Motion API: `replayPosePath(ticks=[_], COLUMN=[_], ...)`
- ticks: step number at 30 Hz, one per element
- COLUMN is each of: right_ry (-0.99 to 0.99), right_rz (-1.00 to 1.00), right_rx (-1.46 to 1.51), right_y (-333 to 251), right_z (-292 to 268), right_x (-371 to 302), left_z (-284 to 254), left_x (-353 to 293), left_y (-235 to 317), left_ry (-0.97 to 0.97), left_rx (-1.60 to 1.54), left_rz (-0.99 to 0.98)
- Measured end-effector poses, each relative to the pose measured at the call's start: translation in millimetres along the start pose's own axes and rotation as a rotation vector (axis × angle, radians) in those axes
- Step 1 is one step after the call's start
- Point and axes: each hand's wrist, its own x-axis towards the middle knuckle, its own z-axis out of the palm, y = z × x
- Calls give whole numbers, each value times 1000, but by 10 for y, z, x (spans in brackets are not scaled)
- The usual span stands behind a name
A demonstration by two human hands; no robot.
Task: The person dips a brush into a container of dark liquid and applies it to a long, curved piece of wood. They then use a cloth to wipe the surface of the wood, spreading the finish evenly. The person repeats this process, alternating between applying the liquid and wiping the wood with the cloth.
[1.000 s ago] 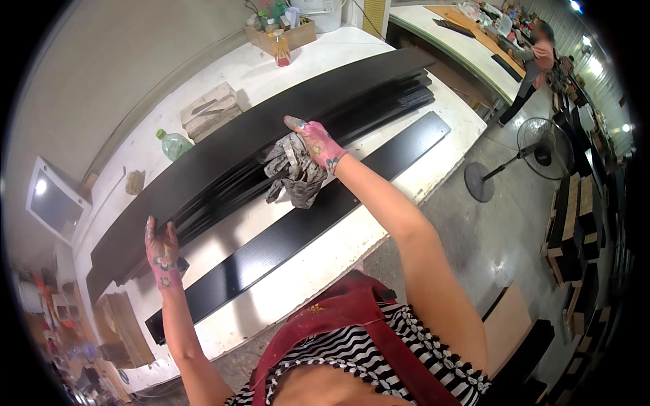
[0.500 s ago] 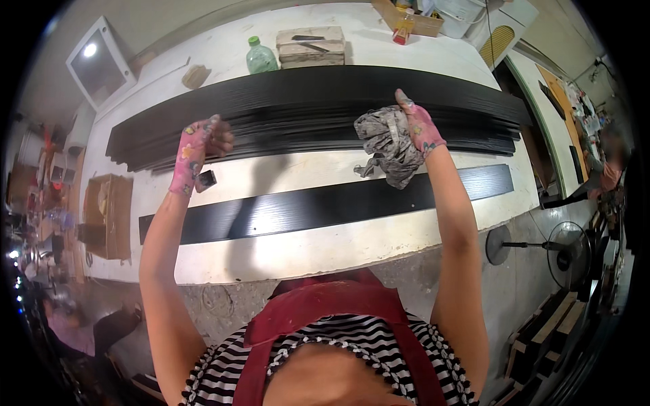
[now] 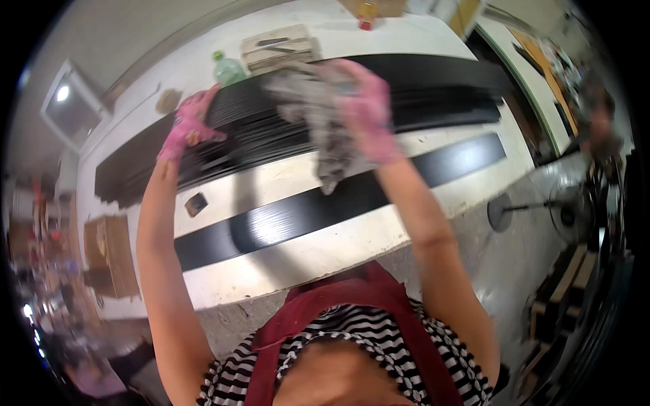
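The right hand, blurred, is closed round a crumpled grey rag above the stack of black boards, which lies lengthwise across the white table; the left hand is splayed over the left part of that stack, thumb and fingers parted, though whether it presses down or merely rests there I cannot tell. The rag seems the likeliest source of trouble: it is bunched loosely and a tail hangs from it past the stack's near side, towards the single black board lying apart in front, so a low sweep could drag cloth over that board and smear its sheen, or leave lint. Grit caught in the folds could scratch the dark faces. The boards' ends and edges do not line up, so a sideways push on the top one, with too little weight from the left hand, could make it slide and rub those beneath. A shove away from the body might carry the pile into the green bottle or the pale block just beyond its far edge, and the bottle, being upright and light-looking, would probably tip first
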Motion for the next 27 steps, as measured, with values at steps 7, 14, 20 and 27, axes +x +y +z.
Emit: replayPosePath(ticks=[7,14,20,27], right_ry=[-90,188,467,-194], right_rz=[-367,-401,380,-189], right_rx=[-1145,-1521,-1801,-1320], right_y=[778,947,119,-206], right_z=[1229,-1034,-3069,-1841], right_x=[277,195,80,-837], left_z=[44,9,10,-47], left_x=[8,-17,-4,6], left_y=[-50,14,18,87], left_ry=[49,75,106,112], left_rx=[13,-40,-67,-4], left_rz=[90,79,88,148])
